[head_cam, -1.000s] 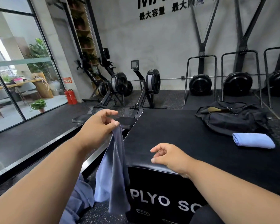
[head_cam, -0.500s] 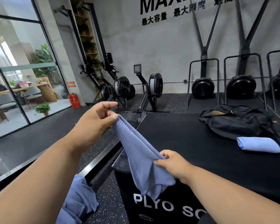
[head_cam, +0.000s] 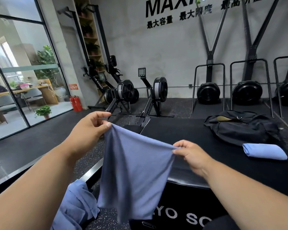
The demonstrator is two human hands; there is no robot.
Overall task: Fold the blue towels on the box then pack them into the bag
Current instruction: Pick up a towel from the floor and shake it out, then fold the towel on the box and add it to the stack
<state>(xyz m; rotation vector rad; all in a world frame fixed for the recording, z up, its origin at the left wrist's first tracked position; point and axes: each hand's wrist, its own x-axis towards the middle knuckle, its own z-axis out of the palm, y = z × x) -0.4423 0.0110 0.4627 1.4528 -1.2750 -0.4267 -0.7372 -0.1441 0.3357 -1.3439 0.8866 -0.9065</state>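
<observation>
Over the box (head_cam: 223, 163), both hands pinch a towel (head_cam: 135, 171) (blue).

2 rowing machines (head_cam: 140, 95) and 2 red fire extinguishers (head_cam: 76, 103), apparently, line the wall.

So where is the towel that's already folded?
In the head view, the folded blue towel lies on the right side of the black box, just in front of the black bag.
</observation>
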